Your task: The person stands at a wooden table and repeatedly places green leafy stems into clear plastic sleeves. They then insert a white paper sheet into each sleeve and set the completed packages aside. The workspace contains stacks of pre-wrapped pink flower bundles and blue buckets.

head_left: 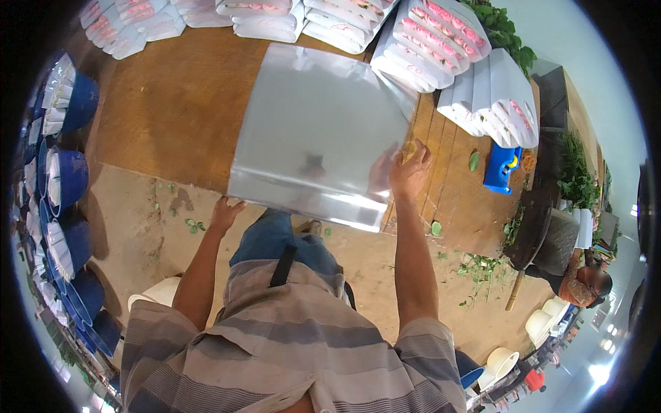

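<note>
Along the left edge of the frame stands a curved row of dark blue round buckets [84, 103] with white paper-wrapped bundles in them. At the upper left, flat bundles of pink roses in white wrapping [134, 24] lie on a brown wooden worktop [172, 103], whose front edge slopes down toward the right. Below it, left of centre, is a tan floor [148, 220] scattered with green leaves.

The left hand [227, 212] is at the lower left corner of a large, shiny, silvery see-through plastic sheet [317, 124], its fingers near or on the edge; I cannot tell whether they grip it. The sheet lies across the upper middle of the worktop, its glossy lower band reaching over the front edge and its upper right corner creased.

The right hand [411, 170] is at the sheet's right edge, right of centre, thumb and fingers parted and partly bent; whether it pinches the film is unclear.

At the upper right, more white-wrapped rose bundles [441, 38] are piled, touching or just beside the sheet's corner. Farther right, a single green leaf [474, 160] lies near a blue tape dispenser [502, 169] holding a yellow roll. At the right of the frame, a co-worker in an orange patterned top [578, 288] is near a wooden handle [513, 292].
</note>
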`<action>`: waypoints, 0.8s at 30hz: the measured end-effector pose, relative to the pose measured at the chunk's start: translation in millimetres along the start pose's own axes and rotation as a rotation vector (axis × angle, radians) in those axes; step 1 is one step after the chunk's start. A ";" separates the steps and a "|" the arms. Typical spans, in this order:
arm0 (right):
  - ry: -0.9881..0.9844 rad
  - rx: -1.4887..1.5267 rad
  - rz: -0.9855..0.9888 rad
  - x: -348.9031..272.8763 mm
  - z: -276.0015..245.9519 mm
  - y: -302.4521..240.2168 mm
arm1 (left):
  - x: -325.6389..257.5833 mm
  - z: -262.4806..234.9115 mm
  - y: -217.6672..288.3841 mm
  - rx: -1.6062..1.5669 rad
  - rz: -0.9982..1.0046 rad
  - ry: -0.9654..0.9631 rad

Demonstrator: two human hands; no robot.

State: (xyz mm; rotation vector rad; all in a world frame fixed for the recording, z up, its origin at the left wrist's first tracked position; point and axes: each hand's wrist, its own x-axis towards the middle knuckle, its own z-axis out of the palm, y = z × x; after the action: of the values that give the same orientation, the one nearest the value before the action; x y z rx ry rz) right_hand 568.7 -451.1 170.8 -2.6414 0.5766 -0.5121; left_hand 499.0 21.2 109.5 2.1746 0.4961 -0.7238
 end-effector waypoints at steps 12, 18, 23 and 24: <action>-0.040 0.241 0.075 -160.2 -82.4 46.9 | 10.6 8.3 -51.9 -0.430 0.046 0.073; -0.237 0.346 0.385 -256.4 -91.7 92.5 | 23.6 1.2 -75.9 -0.296 0.148 0.104; -0.304 0.346 0.568 -303.4 -94.7 101.5 | 24.0 9.6 -59.8 -0.390 0.126 0.278; -0.308 0.376 0.594 -306.9 -93.8 101.9 | 27.3 14.9 -67.2 -0.429 0.164 0.363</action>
State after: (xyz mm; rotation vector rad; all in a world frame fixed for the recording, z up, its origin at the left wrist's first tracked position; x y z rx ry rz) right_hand 236.3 -423.4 125.4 -2.0038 0.9976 -0.0235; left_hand 477.6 54.6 47.0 1.9090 0.5880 -0.1114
